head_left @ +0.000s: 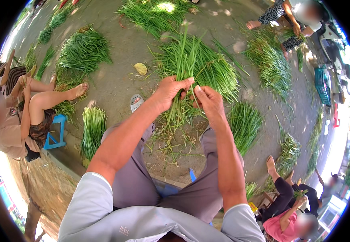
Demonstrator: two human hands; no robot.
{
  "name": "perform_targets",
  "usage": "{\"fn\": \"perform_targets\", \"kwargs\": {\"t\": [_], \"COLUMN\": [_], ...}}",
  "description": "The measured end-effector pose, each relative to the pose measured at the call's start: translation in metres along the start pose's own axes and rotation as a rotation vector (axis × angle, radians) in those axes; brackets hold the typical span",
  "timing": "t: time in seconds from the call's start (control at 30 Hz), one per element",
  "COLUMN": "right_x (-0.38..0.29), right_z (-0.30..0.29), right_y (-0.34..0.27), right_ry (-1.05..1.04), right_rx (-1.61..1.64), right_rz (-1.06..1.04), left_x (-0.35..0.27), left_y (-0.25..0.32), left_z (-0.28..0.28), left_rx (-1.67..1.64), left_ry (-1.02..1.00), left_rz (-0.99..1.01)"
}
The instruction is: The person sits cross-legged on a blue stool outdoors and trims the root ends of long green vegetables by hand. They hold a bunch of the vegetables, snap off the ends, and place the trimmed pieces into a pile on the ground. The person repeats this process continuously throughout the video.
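Note:
A loose bunch of long green leafy stalks, like garlic chives [184, 57], stands up from my left hand [172, 90], whose fingers are closed around its lower part. Close on the right, my right hand [208, 101] pinches one thin stalk between thumb and forefinger. Beyond both hands lies a broad heap of the same greens [217, 66] on the ground. Below the hands, loose trimmings and dry leaves [175, 136] are scattered between my feet. A neat bundle [94, 130] stands left of my legs, and another pile [245, 127] lies to the right.
More green piles lie at the upper left [84, 50], top [153, 15] and right [271, 66]. People sit at the left, upper right and lower right, handling greens. A blue stool [55, 131] is at left, a teal crate [323, 86] at right. A yellow leaf [140, 69] lies ahead.

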State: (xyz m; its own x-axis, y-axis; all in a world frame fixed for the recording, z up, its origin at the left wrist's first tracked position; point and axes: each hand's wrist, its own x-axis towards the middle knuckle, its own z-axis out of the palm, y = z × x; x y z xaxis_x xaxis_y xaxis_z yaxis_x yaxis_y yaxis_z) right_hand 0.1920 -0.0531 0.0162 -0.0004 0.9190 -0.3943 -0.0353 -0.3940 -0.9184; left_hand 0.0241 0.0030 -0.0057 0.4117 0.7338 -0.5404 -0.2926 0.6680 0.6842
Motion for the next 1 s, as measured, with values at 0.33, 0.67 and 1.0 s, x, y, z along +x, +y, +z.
{"fn": "perform_targets", "kwargs": {"t": [0.33,0.67,1.0], "right_x": [-0.002,-0.002,-0.004], "right_z": [-0.001,-0.008,-0.005], "right_y": [-0.005,-0.005,-0.009], "right_ry": [-0.061,-0.087,0.022], "right_rx": [0.044,0.048,0.093], "right_rz": [0.053,0.114,-0.024], "left_x": [0.003,0.002,0.0], "left_y": [0.004,0.014,0.017], "left_z": [-0.004,-0.009,-0.008], "left_rx": [0.019,-0.022,-0.025], "left_ry": [-0.006,-0.016,-0.111], "left_rz": [0.057,0.101,0.117]}}
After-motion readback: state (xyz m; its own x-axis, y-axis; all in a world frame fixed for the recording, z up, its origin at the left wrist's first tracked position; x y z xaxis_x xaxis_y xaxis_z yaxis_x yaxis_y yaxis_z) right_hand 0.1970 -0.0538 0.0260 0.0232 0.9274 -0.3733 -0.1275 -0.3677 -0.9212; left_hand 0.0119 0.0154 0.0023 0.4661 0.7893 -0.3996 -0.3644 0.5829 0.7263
